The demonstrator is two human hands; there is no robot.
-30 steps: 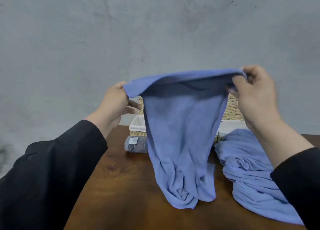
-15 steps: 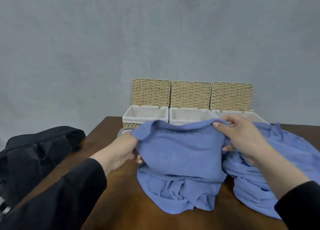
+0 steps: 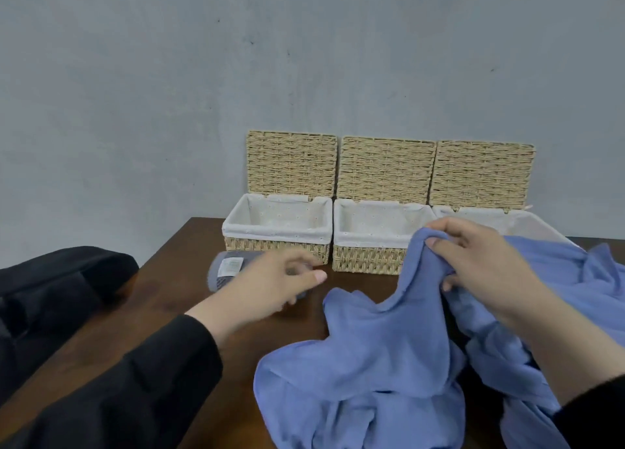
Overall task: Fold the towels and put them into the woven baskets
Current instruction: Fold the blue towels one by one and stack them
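While right hand [image 3: 480, 266] pinches: crumpled towel [image 3: 378, 357]

Dark brown wooden table [image 3: 176, 299], glossy top, grain visible, far edge meets the wall. Plain grey wall [image 3: 304, 59] behind, matte, a few small dark specks and scuffs. Black fabric bag [image 3: 50, 289] at left, lying beside the table's left edge, soft and creased; cannot tell whether it rests on the table or just off it.
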